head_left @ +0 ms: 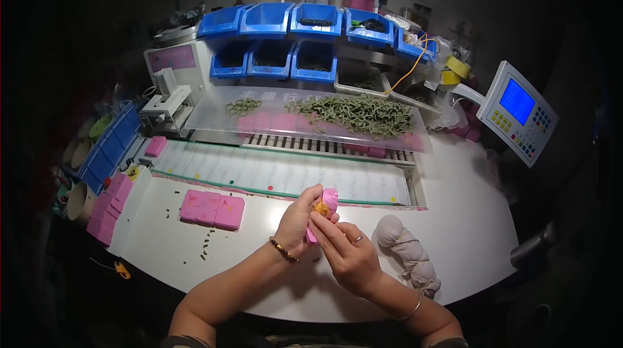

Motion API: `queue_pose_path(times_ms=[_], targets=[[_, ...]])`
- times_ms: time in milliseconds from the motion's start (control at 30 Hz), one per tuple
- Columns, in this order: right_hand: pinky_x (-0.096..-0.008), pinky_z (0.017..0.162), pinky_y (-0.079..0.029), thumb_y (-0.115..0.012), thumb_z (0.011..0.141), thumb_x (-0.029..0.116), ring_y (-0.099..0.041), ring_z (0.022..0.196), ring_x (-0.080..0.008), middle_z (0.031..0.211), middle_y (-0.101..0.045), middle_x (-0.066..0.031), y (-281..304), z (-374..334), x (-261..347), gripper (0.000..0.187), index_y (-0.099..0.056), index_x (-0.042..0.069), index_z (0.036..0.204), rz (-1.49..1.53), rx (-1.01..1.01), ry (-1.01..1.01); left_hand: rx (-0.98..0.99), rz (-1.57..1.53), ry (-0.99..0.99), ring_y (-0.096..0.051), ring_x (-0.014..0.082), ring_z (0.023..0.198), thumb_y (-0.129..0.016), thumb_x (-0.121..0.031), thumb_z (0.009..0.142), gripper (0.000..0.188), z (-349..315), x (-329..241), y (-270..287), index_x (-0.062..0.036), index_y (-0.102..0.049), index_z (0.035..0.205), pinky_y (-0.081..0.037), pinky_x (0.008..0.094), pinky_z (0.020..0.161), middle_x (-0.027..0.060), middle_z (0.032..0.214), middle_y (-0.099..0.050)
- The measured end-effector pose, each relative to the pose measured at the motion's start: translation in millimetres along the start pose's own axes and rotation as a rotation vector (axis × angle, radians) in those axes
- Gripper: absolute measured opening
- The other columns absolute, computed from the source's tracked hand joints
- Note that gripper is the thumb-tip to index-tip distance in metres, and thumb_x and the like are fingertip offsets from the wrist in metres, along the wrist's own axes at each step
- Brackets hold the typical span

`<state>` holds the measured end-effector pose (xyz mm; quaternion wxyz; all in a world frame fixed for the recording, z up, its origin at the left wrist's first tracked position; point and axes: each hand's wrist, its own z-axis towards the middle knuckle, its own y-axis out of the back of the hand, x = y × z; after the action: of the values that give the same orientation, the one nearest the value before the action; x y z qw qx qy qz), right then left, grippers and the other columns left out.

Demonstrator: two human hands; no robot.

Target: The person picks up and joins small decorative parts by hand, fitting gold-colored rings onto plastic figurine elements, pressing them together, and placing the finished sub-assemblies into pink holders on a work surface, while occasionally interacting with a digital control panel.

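My left hand (296,219) is wrapped round a pink rubber mold (330,198) above the front of the white table. An orange-yellow patch (321,208) shows on the mold between my fingers; what it is I cannot make out. The fingertips of my right hand (352,258) are closed together against the mold, at this patch. Whether they pinch a small piece is hidden. To the left on the table lie several pink molds (211,208) side by side, with small dark bits (204,249) scattered near them. Right of my hands rests a tied whitish cloth bag (415,257).
Behind my hands runs a white conveyor (279,169) with a green edge. Green curly pieces (363,114) heap on a clear shelf above it. Blue bins (265,20) stand at the back, a machine (170,108) at left, a control panel (519,111) at right, stacked pink molds (109,208) far left.
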<state>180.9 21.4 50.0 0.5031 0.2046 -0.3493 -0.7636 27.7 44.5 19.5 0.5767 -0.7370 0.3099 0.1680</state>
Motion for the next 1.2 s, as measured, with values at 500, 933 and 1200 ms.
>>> queue_pose_path(times_ms=[500,933,1200], targets=[[-0.0435,0.083,-0.051,-0.07,0.074,-0.001,-0.061,0.098,-0.0398,0.128,-0.052,-0.0242,74.2,-67.4,-58.8,0.067,-0.051,0.014,0.136,-0.022,0.425,-0.364,0.102,0.091,-0.16,-0.058,0.0233,0.072,-0.039,-0.032,0.102,0.023,-14.8,0.9,-5.2,-0.0104,-0.043,0.107,-0.056,0.0405,0.058,0.0101,0.091,-0.05],[-0.0308,0.067,-0.051,-0.059,0.076,0.004,-0.061,0.072,-0.0225,0.127,-0.058,-0.0256,69.9,-2.2,-23.2,0.053,-0.061,0.013,0.128,-0.071,0.195,-0.056,0.051,0.379,-0.464,-0.057,0.0152,0.072,-0.037,-0.027,0.103,0.023,-20.4,20.3,-1.2,-0.0067,-0.042,0.112,-0.056,0.0341,0.055,0.0079,0.093,-0.052],[-0.0289,0.066,-0.05,-0.059,0.078,0.008,-0.059,0.067,-0.017,0.133,-0.055,-0.0205,47.3,-3.9,-1.8,0.057,-0.057,0.021,0.133,-0.156,0.307,0.015,0.011,0.555,-0.513,-0.053,0.0099,0.088,-0.041,-0.026,0.103,0.022,-22.9,16.8,13.7,-0.005,-0.046,0.109,-0.046,0.0227,0.078,0.0056,0.101,-0.052]])
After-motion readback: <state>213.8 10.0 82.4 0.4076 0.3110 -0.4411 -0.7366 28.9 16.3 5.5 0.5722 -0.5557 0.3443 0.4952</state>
